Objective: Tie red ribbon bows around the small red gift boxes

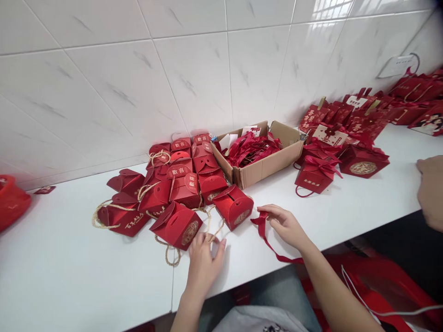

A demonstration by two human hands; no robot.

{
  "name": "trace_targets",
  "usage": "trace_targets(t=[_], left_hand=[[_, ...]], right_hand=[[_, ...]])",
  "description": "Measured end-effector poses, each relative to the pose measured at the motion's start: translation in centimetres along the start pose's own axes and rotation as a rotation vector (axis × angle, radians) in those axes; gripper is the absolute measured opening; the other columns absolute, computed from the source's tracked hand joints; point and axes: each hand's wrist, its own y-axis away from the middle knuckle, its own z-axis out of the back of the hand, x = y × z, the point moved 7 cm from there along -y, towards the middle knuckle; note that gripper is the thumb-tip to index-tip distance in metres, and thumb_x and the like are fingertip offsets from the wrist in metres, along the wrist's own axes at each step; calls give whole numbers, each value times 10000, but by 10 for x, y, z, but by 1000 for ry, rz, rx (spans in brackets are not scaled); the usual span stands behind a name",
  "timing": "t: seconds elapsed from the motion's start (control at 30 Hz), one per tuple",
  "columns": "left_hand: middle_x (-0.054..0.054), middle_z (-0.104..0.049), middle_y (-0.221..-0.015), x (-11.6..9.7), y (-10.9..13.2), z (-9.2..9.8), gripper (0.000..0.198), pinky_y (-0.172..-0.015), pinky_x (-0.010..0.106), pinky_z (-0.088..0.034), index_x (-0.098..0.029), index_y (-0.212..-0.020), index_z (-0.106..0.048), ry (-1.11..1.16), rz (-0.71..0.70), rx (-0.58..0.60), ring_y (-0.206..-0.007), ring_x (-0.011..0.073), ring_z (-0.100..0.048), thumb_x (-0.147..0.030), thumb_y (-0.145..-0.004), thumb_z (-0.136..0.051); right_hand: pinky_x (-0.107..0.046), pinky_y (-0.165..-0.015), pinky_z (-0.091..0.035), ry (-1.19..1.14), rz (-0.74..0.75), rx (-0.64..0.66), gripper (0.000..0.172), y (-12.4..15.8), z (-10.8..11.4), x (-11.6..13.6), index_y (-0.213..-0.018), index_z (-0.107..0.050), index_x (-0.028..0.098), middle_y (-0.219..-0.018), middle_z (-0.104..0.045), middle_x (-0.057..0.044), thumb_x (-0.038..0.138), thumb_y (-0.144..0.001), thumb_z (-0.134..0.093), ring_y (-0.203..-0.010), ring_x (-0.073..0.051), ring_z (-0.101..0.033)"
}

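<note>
The right hand [285,224] pinches a red ribbon [263,228] at the surface [104,272] edge, whose dangling tail could drag it off if the grip loosens, while the left hand [203,260] lies open beside a red box [178,227].

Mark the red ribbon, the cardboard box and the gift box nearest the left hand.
red ribbon [259,220], head view, on its folded left end.
cardboard box [266,168], head view, on its long front wall.
nearest gift box [178,227], head view, on its front face beside the gold emblem.
</note>
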Motion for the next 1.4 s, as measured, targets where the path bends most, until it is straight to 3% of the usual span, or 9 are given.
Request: trace_targets(t=[0.13, 0.23, 0.37, 0.53, 0.77, 0.93, 1.1, 1.27, 1.4], left_hand=[[21, -559, -612, -21, 32, 0, 419, -584, 291, -414, -181, -577, -509, 187, -22, 374, -591, 163, -514, -488, -858, -470], [52, -637, -911, -47, 37, 13, 216, -756, 294, -469, -197, -899, -597, 437, -170, 272, -855, 185, -586, -395, -860, -518], [97, -544, -1250, -62, 29, 5, 431, -981, 366, -410, -224, -1248, -454, 600, -219, 147, -1162, 226, -504, -345, -847, -559], [38, -636, -805, -68, 29, -18, 248, -775, 270, -466, -166, -846, -583, 735, -169, 309, -790, 157, -584, -380, -899, -469], [22, -639, -724, -75, 40, -32, 270, -706, 244, -442, -165, -756, -591, 679, -205, 462, -689, 136, -565, -354, -902, -464], [34, -645, -760, -84, 48, -43, 196, -696, 251, -439, -170, -738, -628, 603, -325, 508, -715, 143, -563, -294, -860, -537], [50, -647, -790, -93, 56, -49, 142, -748, 276, -460, -186, -733, -682, 581, -408, 542, -777, 161, -581, -259, -819, -596], [55, -608, -861, -90, 54, -46, 137, -768, 288, -463, -200, -822, -695, 540, -384, 506, -827, 171, -569, -310, -807, -614], [50, -579, -913, -75, 41, -25, 377, -740, 287, -453, -200, -1082, -597, 581, -318, 339, -804, 168, -539, -410, -773, -649]], right_hand=[[-294, -669, -525, -3, -73, -57, 286, 8, -4, 2, -1075, -647, 205, -914, -693, -53, 222, -808, -546, -731, -149, -632], [-255, -527, -501, -111, -102, -12, 251, 16, -22, 10, -1060, -621, 217, -852, -700, -34, 251, -815, -579, -583, -120, -604], [-313, -755, -543, -117, 174, 63, 163, 29, -43, 46, -846, -665, 220, -901, -706, -42, 118, -802, -546, -840, -166, -664], [-358, -850, -521, -138, 311, 15, 280, 40, -40, 60, -951, -662, 244, -1056, -667, -64, 64, -810, -501, -982, -186, -629], [-345, -818, -551, -436, 5, -301, 48, 35, -22, 27, -851, -634, 222, -849, -667, -39, 234, -805, -643, -846, -175, -662], [-373, -891, -536, -499, -24, -392, 193, 33, -20, 21, -923, -580, 226, -1179, -576, -72, 262, -766, -687, -882, -170, -669], [-378, -913, -528, -603, -138, -384, 667, 29, -24, 15, -1301, -342, 338, -1462, -351, -103, 255, -749, -707, -960, -184, -674], [-312, -812, -553, -769, -305, -264, 665, 27, -37, 10, -1235, -410, 240, -1041, -683, -78, 280, -678, -771, -905, -193, -693], [-272, -654, -549, -680, -388, -125, 582, 26, -40, 13, -1170, -471, 197, -755, -712, -25, 325, -684, -765, -686, -178, -704]])
